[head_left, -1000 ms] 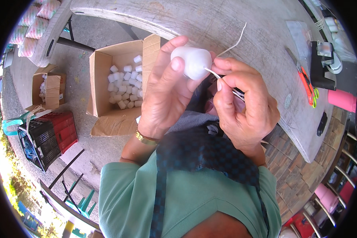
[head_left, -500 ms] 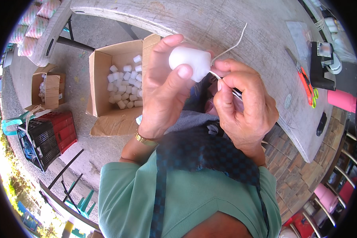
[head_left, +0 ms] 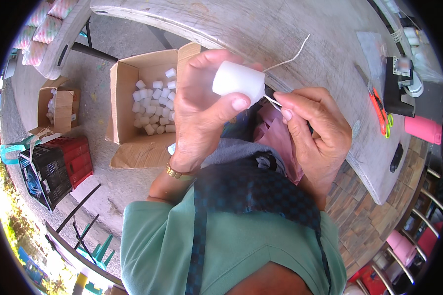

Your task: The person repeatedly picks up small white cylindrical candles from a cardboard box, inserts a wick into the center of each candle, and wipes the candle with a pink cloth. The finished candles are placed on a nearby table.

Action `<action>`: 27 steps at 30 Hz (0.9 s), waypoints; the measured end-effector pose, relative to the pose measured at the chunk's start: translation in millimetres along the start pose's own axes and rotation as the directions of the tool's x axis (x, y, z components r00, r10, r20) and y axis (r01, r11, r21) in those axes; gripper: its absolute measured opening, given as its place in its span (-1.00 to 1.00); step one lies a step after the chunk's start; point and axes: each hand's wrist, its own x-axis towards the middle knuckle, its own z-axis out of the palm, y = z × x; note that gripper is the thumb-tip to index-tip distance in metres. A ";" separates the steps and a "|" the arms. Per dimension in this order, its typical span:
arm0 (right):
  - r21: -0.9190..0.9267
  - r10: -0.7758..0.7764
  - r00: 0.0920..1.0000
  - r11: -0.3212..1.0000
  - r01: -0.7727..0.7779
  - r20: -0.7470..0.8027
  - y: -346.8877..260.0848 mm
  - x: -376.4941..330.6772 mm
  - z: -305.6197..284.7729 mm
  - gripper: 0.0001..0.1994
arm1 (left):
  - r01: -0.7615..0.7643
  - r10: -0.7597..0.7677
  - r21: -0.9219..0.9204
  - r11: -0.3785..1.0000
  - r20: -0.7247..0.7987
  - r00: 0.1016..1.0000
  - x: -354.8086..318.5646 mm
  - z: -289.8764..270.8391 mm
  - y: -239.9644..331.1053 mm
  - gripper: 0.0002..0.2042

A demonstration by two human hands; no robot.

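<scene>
Left hand (head_left: 202, 108) clamped on a white candle (head_left: 237, 82), now tilted lower than before; right hand (head_left: 315, 129) pinches the wick (head_left: 286, 61) at its base, above the tabletop (head_left: 290, 24). Cardboard box (head_left: 147, 105) unmoved.

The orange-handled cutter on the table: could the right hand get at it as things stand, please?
Probably not at once: the right hand pinches the wick at the white candle. The bare table leaves the way to the cutter free.

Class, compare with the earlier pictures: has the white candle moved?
Yes. The white candle has shifted slightly left, towards the open cardboard box, turning in the left hand.
</scene>
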 end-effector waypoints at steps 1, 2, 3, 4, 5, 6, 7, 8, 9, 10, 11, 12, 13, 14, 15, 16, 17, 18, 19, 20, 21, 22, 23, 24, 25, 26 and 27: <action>0.032 -0.020 0.999 0.999 0.021 -0.033 5.0 -1.7 2.2 -0.78 | 0.011 -0.012 0.021 1.000 0.013 1.000 0.4 1.2 0.3 -0.36; 0.064 -0.040 0.997 0.997 0.044 -0.067 7.8 -2.9 3.4 -0.77 | 0.022 -0.023 0.042 0.999 0.027 0.999 0.6 2.5 0.3 -0.37; 0.099 0.003 0.997 0.995 0.004 -0.075 6.2 -3.3 4.8 -0.76 | 0.027 -0.028 0.030 0.999 0.030 0.999 0.2 4.6 -0.8 -0.38; 0.125 0.004 0.997 0.992 0.005 -0.075 6.5 -3.3 5.7 -0.76 | 0.031 -0.032 0.018 0.999 0.034 0.999 -1.6 7.3 -2.4 -0.38; 0.151 0.005 0.997 0.989 0.007 -0.074 7.9 -3.4 6.7 -0.77 | 0.035 -0.036 0.005 0.999 0.039 0.999 -3.3 9.7 -2.9 -0.39; 0.178 -0.002 0.998 0.984 0.013 -0.066 10.8 -2.7 7.5 -0.77 | 0.063 -0.063 0.009 0.998 0.031 0.997 -4.2 11.4 -0.4 -0.41; 0.200 -0.029 0.998 0.979 0.039 -0.052 16.2 -3.3 6.7 -0.77 | 0.090 -0.091 0.011 0.996 0.024 0.996 -4.8 13.1 4.0 -0.42; 0.216 0.039 0.999 0.976 -0.033 -0.021 14.1 -5.3 3.0 -0.77 | 0.099 -0.100 0.013 0.995 0.022 0.995 -5.0 13.6 4.7 -0.44; 0.236 0.104 0.994 0.966 -0.106 0.020 10.3 -8.6 1.0 -0.77 | 0.106 -0.106 0.017 0.994 0.012 0.994 -4.8 12.8 6.1 -0.45; 0.252 0.168 0.984 0.951 -0.179 0.063 8.7 -9.3 -1.0 -0.77 | 0.094 -0.094 0.020 0.995 0.007 0.996 -5.0 10.1 4.2 -0.47; 0.245 0.115 0.991 0.961 -0.128 0.069 20.4 -13.1 -1.9 -0.76 | 0.082 -0.082 0.023 0.996 0.002 0.997 -4.9 8.4 3.8 -0.48; 0.248 0.128 0.991 0.959 -0.134 0.041 22.6 -16.4 -1.5 -0.78 | 0.112 -0.112 0.025 0.993 0.020 0.993 -5.1 10.8 5.9 -0.48; 0.252 0.142 0.990 0.958 -0.140 0.013 23.2 -19.4 -1.6 -0.79 | 0.141 -0.142 0.028 0.990 0.037 0.989 -5.5 14.2 9.3 -0.48; 0.257 0.156 0.988 0.955 -0.147 -0.014 22.9 -20.9 -2.1 -0.81 | 0.171 -0.173 0.032 0.985 0.053 0.984 -5.9 16.6 11.2 -0.47; 0.334 0.206 0.978 0.924 -0.187 -0.023 19.0 -21.3 -1.8 -0.83 | 0.140 -0.142 0.019 0.990 0.091 0.986 -6.5 17.2 6.3 -0.48; 0.410 0.256 0.966 0.884 -0.223 -0.027 12.7 -20.9 0.9 -0.84 | 0.133 -0.132 0.000 0.991 0.107 0.985 -7.7 18.4 2.8 -0.48; 0.484 0.306 0.952 0.837 -0.256 -0.027 8.5 -20.9 3.0 -0.85 | 0.127 -0.124 -0.019 0.992 0.122 0.985 -9.3 19.9 -0.1 -0.49; 0.429 0.274 0.961 0.873 -0.233 -0.037 10.0 -21.4 4.6 -0.86 | 0.121 -0.115 -0.037 0.992 0.141 0.983 -9.2 22.6 -1.6 -0.49; 0.372 0.243 0.969 0.905 -0.209 -0.045 14.1 -22.7 7.1 -0.86 | 0.152 -0.146 -0.038 0.988 0.124 0.982 -9.7 26.5 -1.6 -0.47; 0.313 0.211 0.976 0.932 -0.185 -0.051 16.2 -22.7 8.3 -0.87 | 0.182 -0.177 -0.038 0.982 0.107 0.978 -10.7 30.7 -1.1 -0.46; 0.198 0.146 0.988 0.971 -0.134 -0.047 13.5 -20.1 6.9 -0.87 | 0.213 -0.209 -0.037 0.976 0.092 0.974 -10.5 33.4 -0.9 -0.44; 0.193 0.122 0.991 0.975 -0.110 -0.051 14.2 -17.7 3.8 -0.87 | 0.214 -0.215 0.019 0.977 0.110 0.971 -9.4 32.6 -1.0 -0.41; 0.188 0.099 0.994 0.978 -0.087 -0.054 16.9 -14.7 -1.3 -0.87 | 0.213 -0.221 0.075 0.974 0.127 0.967 -8.1 29.2 -0.7 -0.39; 0.180 0.080 0.995 0.981 -0.068 -0.061 19.4 -13.3 -7.7 -0.87 | 0.216 -0.234 0.131 0.968 0.147 0.961 -7.4 25.7 -0.5 -0.36; 0.151 0.105 0.991 0.984 -0.092 -0.079 21.2 -11.6 -15.4 -0.88 | 0.226 -0.268 0.213 0.950 0.193 0.944 -5.7 22.1 0.8 -0.31; 0.161 0.109 0.993 0.982 -0.100 -0.047 17.8 -8.4 -17.9 -0.87 | 0.185 -0.245 0.266 0.946 0.216 0.945 -5.8 21.0 -0.7 -0.34; 0.169 0.114 0.993 0.979 -0.110 -0.012 12.7 -5.0 -19.4 -0.87 | 0.143 -0.223 0.313 0.939 0.238 0.945 -6.8 19.6 -3.9 -0.38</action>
